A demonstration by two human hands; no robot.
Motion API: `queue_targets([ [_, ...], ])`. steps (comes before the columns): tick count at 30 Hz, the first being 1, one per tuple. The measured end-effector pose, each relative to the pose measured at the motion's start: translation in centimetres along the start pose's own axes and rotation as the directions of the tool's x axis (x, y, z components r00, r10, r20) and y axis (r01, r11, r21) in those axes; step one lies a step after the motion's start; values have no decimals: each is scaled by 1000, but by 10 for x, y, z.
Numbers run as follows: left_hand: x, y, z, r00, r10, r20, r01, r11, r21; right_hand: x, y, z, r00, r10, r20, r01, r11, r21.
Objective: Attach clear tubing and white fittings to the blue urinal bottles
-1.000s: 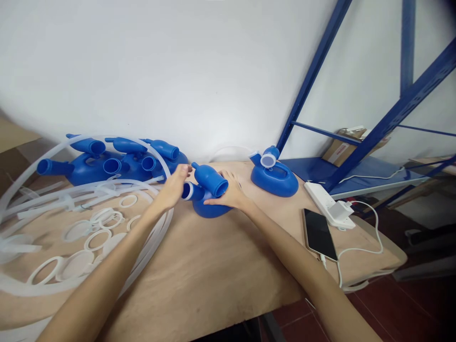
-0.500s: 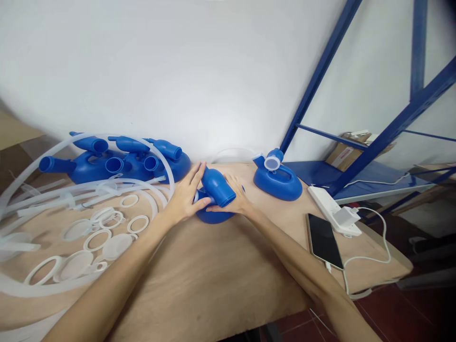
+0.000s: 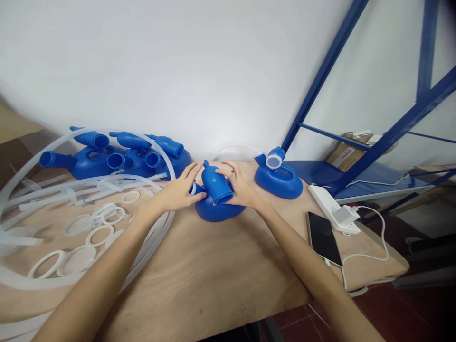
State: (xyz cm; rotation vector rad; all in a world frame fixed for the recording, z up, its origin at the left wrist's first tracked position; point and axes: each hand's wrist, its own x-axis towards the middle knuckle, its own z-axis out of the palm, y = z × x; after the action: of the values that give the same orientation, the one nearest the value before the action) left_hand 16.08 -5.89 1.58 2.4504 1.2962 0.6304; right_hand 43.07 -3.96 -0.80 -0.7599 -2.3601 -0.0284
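Note:
In front of me on the table stands a blue plastic urinal bottle (image 3: 213, 213). My left hand (image 3: 185, 187) is closed round its neck on the left side, where a bit of white rim shows. A blue curved spout piece (image 3: 215, 184) with a wide round mouth sits over the bottle, its mouth tilted toward me. My right hand (image 3: 240, 185) grips this spout piece from the right, fingers over its top and thumb beneath. How the spout piece joins the bottle is hidden. To the right, another blue urinal bottle (image 3: 278, 183) carries white caps on both openings.
Several blue bottles (image 3: 92, 164) stand at the back left. Clear tubing (image 3: 171, 166) loops across the left side, around white rings (image 3: 99, 235) and round lids (image 3: 76, 261). On the right lie a phone (image 3: 324, 240) and a white power strip (image 3: 329, 204), beside a blue metal shelf (image 3: 309, 173).
My right hand has shifted from low behind the spout piece up onto its side and top. The spout piece has turned slightly. My left hand stays at the neck.

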Motion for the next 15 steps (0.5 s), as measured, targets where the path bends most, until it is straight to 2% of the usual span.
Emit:
queue_targets([
  [3,-8,-4,-27,984,-86,156,76,995,65,7,-4,-4,991,-134,-22,133,990,-40],
  [5,-16,-11,-48,930,-212,302,184,976,119,8,-6,-2,987,-158,-28,158,987,-15],
  [6,-21,-16,-58,875,-315,369,266,947,178,8,-6,0,988,-148,-36,148,989,-4],
  [7,-26,-21,-67,801,-436,411,352,897,266,7,-6,3,991,-128,-45,128,992,2],
  [9,-34,-31,-78,651,-634,417,474,769,429,4,-6,9,994,-84,-71,84,996,-8],
  [10,-36,-35,-80,602,-689,404,503,720,478,3,-6,12,994,-72,-88,71,997,-17],
  [11,-37,-39,-80,573,-718,396,520,692,501,2,-6,14,992,-69,-106,66,997,-25],
  [15,-31,-46,-60,511,-742,435,535,670,514,3,-10,19,989,12,-148,-8,1000,28],
])
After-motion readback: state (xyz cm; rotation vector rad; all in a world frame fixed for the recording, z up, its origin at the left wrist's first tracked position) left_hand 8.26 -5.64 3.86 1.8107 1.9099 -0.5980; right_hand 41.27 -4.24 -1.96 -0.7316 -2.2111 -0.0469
